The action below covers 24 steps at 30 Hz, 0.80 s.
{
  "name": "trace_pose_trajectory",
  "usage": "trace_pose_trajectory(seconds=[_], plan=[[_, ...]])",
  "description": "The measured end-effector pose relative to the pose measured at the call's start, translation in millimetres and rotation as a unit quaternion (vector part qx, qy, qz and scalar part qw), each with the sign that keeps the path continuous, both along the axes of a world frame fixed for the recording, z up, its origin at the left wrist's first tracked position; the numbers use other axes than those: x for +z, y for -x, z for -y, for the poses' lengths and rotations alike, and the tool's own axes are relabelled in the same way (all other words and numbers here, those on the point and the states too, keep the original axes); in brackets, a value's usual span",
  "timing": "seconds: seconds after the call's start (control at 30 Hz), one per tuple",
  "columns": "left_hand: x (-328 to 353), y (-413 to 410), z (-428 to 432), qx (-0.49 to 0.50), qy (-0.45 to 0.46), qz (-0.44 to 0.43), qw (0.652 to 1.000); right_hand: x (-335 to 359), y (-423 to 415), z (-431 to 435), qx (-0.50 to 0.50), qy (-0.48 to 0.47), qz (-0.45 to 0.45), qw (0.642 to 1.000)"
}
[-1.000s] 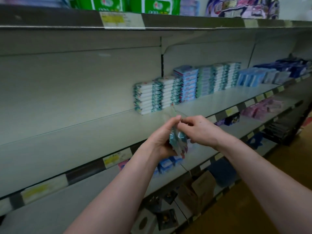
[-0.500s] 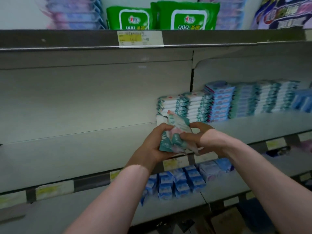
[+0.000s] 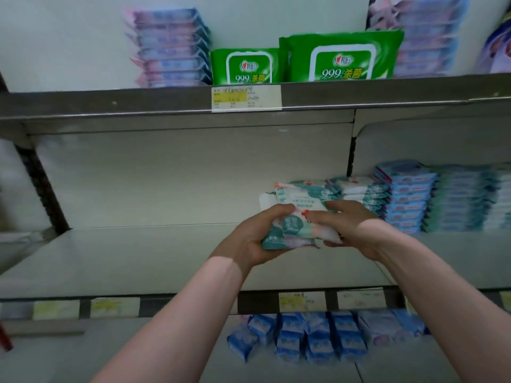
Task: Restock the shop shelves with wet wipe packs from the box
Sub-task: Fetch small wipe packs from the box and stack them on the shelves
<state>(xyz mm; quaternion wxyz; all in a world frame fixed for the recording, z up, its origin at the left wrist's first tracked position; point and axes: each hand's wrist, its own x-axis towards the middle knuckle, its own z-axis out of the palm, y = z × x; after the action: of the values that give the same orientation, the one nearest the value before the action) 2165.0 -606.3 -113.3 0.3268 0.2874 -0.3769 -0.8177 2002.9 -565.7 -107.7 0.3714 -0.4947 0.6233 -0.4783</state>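
The left hand (image 3: 250, 241) and right hand (image 3: 354, 230) gripped the packs (image 3: 296, 219) at either end, long axis left to right, printed face tilted toward the camera. They had risen from the shelf's (image 3: 138, 261) front edge to just before the stack (image 3: 362, 190).

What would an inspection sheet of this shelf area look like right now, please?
Surface: middle shelf, pack stacks standing on its right part.
Job's things: wet wipe packs held over the shelf; matching teal stack behind them.
Clutter: nothing seen.
Grippers: left hand and right hand both grip the packs.
Cables: nothing seen.
Surroundings: green packs on the top shelf, small blue packs on the lower shelf, price label.
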Motion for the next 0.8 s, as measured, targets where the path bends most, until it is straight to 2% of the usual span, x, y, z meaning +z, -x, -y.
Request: trace_pose_trajectory(seconds=[0.2, 0.4, 0.53, 0.8], plan=[[8, -11, -8, 0.040, 0.021, 0.036, 0.998, 10, -8, 7, 0.026, -0.009, 0.004, 1.000], [22, -23, -15, 0.017, 0.057, 0.115, 0.992, 19, -8, 7, 0.111, -0.021, 0.097, 0.989], [29, -36, -18, -0.005, 0.078, 0.160, 0.984, 23, -15, 5, 0.135, -0.005, 0.114, 0.984], [37, -63, -28, 0.041, 0.091, 0.148, 0.984, 39, -50, 7, 0.150, -0.035, 0.106, 0.982]])
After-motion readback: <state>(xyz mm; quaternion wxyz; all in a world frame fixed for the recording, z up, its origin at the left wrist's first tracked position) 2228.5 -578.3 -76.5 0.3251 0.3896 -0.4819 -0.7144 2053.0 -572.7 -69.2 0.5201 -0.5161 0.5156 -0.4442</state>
